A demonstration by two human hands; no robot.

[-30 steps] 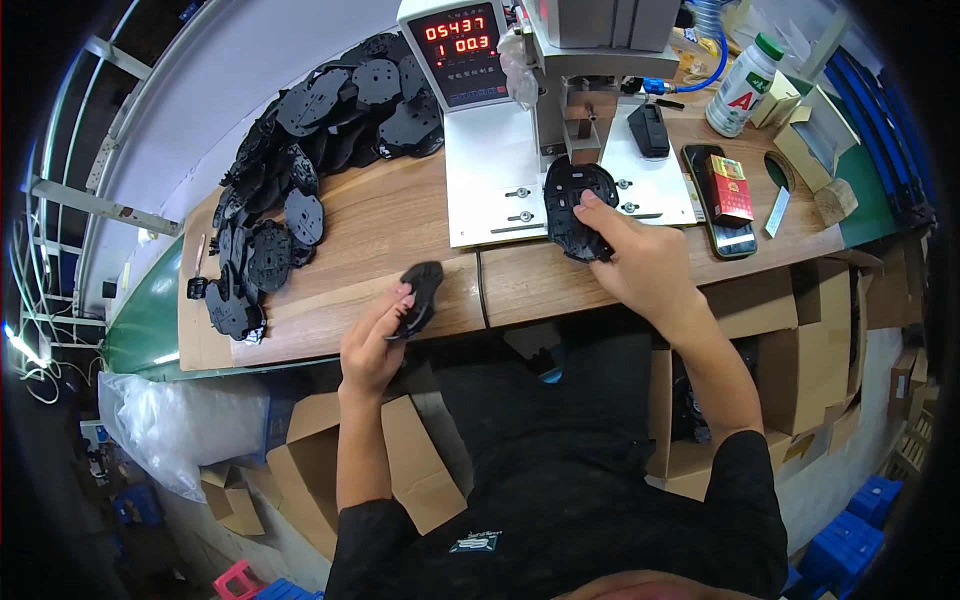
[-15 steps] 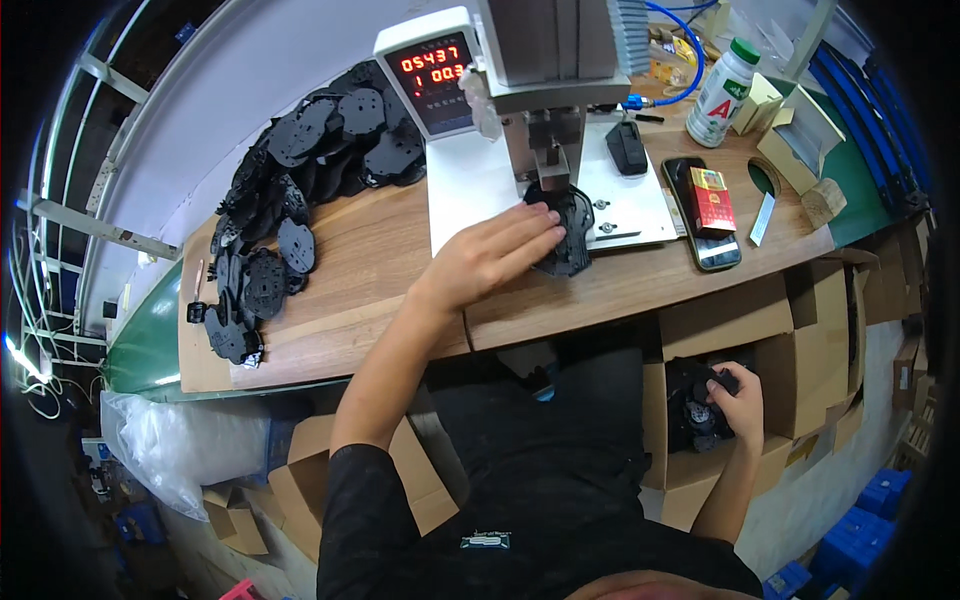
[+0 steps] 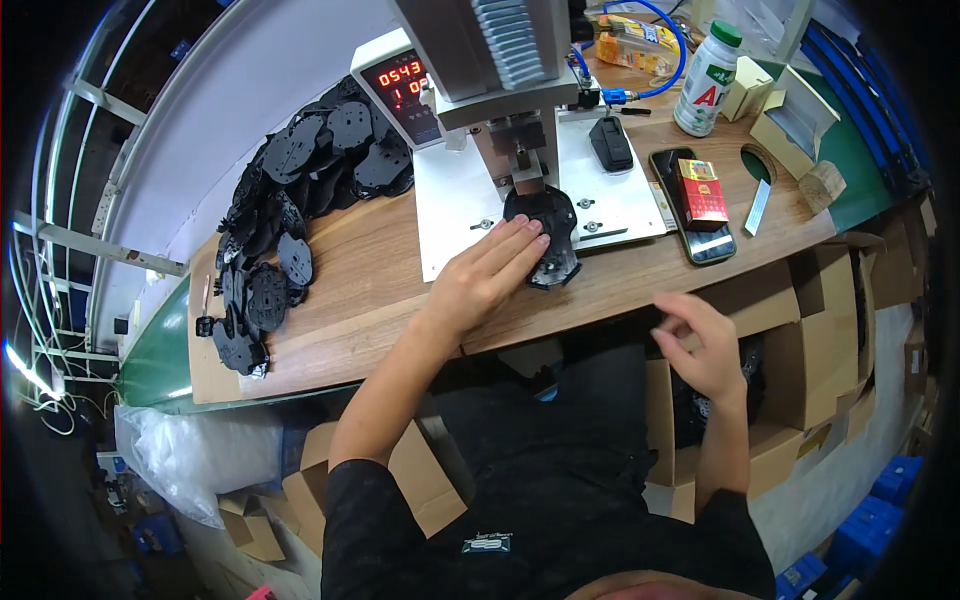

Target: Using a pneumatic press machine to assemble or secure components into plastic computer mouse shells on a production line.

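Under the metal head of a press (image 3: 520, 165) lies a black plastic plate (image 3: 553, 262), flat on the machine's white base (image 3: 440, 225). My left hand (image 3: 485, 280) rests on this plate's left side, its fingers stretched out and laid flat. My right hand (image 3: 705, 350) is in the air above the near side of a cardboard box (image 3: 785, 430), just off the table's front edge. Its fingers are curved and apart from the thumb, and nothing shows between them. Black parts (image 3: 690, 410) lie inside that box, partly covered by my right hand and forearm.
A heap of black plates (image 3: 300, 150) covers the table's left side. A counter with a lit red display (image 3: 400, 90) stands beside the press. To the right are a phone (image 3: 710, 247) with a red box (image 3: 703, 195) on it, a white bottle (image 3: 705, 90) and an open carton (image 3: 795, 125).
My right hand has let go of a black part in the box and risen toward the table edge. The left hand stays on the plate. The whole view has shifted slightly.
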